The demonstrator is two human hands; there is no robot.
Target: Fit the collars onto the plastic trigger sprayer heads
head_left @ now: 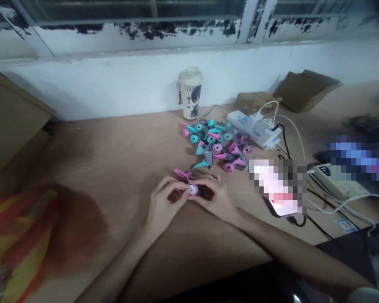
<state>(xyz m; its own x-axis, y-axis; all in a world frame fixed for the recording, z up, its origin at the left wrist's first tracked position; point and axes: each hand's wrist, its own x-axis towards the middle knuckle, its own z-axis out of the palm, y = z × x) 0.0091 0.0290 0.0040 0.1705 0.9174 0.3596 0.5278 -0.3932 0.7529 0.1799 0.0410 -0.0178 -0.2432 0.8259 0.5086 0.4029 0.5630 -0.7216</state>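
Observation:
Both of my hands are together over the wooden table. Between them is a pink and grey trigger sprayer head (192, 190), its round pink collar with a white middle turned up toward me. My left hand (168, 198) pinches the collar's left side with thumb and finger. From the right, my right hand (217, 197) grips the same sprayer head, its fingers covering part of the dark grey body. A pink lever sticks out above my left fingers. Just beyond my hands lies a loose pile of similar sprayer heads (217, 148) in pink, teal and grey.
A lidded coffee cup (191, 94) stands by the wall. A white power strip (255, 129) with plugs and cables lies right of the pile, near a lit phone (282, 206). Cardboard boxes (306, 90) sit at the back right. A red-yellow bag (15, 244) is at left.

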